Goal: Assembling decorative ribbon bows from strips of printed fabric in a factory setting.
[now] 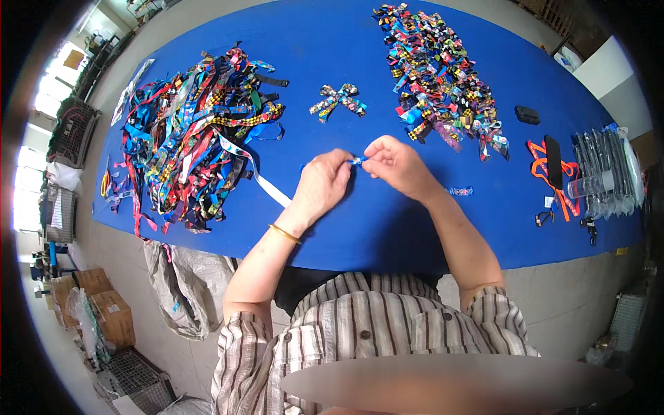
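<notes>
Above the blue-covered table, my left hand (323, 184) and my right hand (399, 166) meet fingertip to fingertip. Both pinch a small piece of blue patterned ribbon (357, 160); the fingers cover most of it. Just beyond them lies a crossed bundle of short patterned ribbon pieces (337, 102). A pale ribbon strip (254, 171) runs from the big heap of colourful ribbons (187, 142) on the left to beside my left wrist, which wears a yellow bangle (285, 234). Next to my right forearm is a short patterned ribbon piece (460, 191).
Many short ribbon pieces (443, 76) lie in a long stack at the far right. Beyond it are a black case (527, 115), an orange lanyard with a dark flat object (553, 162), and clear plastic-wrapped packs (605, 173). Scissors (105, 184) rest at the left edge; boxes (111, 315) stand on the floor.
</notes>
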